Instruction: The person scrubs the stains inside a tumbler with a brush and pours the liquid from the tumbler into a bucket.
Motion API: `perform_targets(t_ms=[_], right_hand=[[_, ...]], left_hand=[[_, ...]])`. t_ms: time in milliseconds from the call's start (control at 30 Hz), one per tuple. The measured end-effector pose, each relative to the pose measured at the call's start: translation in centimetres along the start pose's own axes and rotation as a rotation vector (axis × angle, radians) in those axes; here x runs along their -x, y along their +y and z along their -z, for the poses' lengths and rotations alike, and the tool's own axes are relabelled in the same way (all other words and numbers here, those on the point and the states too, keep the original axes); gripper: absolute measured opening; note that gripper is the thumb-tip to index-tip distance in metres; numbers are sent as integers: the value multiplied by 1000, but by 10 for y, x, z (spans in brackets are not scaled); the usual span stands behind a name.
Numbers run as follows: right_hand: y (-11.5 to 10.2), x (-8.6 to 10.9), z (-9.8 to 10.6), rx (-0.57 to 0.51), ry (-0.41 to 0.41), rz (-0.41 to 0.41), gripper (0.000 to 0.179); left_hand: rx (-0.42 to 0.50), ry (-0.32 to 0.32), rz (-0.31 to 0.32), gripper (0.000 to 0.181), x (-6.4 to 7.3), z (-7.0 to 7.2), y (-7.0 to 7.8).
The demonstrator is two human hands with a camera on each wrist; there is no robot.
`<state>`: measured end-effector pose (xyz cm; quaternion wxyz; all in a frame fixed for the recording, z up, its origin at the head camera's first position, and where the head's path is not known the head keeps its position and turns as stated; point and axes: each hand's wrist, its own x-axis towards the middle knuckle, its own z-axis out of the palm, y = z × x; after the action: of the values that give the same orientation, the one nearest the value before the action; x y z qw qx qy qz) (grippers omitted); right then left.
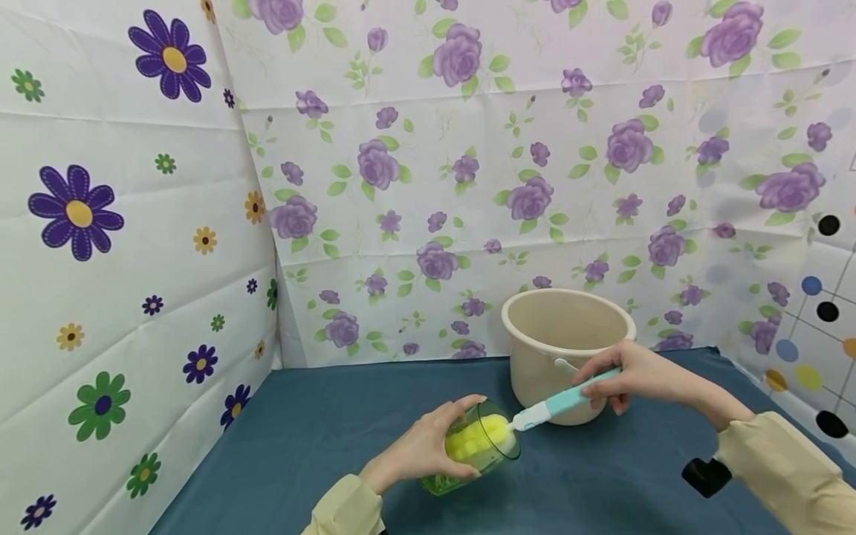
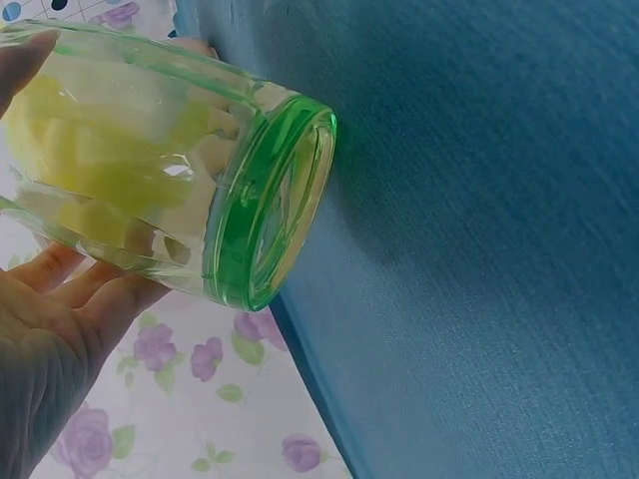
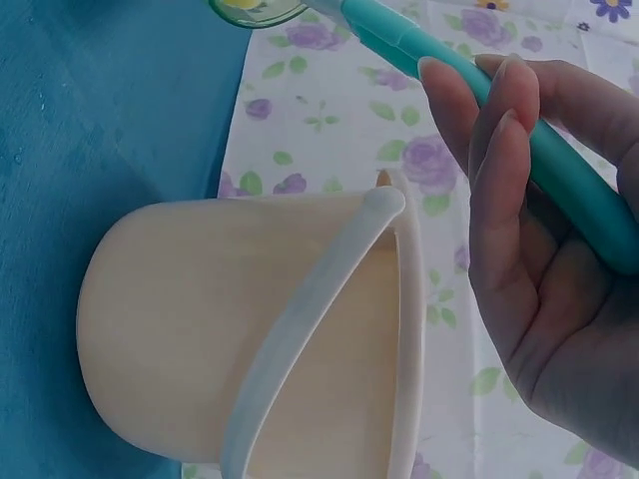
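A clear green-tinted glass (image 1: 496, 462) lies tilted in my left hand (image 1: 428, 446), whose thumb and fingers wrap its sides above the cloth. Its thick green base (image 2: 262, 205) faces the left wrist camera. Inside the glass is the yellow sponge head (image 1: 476, 438) of a bottle brush. My right hand (image 1: 631, 377) grips the brush's teal and white handle (image 1: 567, 401), which slants out of the glass mouth. In the right wrist view the fingers curl around the teal handle (image 3: 439, 62).
A cream bucket (image 1: 528, 371) stands behind and below my right hand, its pale carrying handle (image 3: 310, 309) hanging down. Blue cloth (image 1: 321, 423) covers the table. Flower-printed sheets (image 1: 401, 223) hang at the back and left. A black band or strap (image 1: 707, 476) shows by the right sleeve.
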<state>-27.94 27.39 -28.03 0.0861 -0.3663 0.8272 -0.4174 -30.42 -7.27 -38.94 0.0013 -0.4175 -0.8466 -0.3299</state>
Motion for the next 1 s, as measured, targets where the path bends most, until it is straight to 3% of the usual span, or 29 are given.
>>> perform_targets(t_ms=[333, 700, 1000], right_hand=[[2, 2, 5, -15, -11, 20, 20], [-7, 5, 7, 0, 33, -3, 22], [-6, 6, 10, 13, -12, 9, 20]], left_hand=[[-11, 4, -3, 89, -1, 0, 0], [-11, 2, 8, 89, 0, -1, 1], [-2, -9, -6, 88, 0, 0, 0]])
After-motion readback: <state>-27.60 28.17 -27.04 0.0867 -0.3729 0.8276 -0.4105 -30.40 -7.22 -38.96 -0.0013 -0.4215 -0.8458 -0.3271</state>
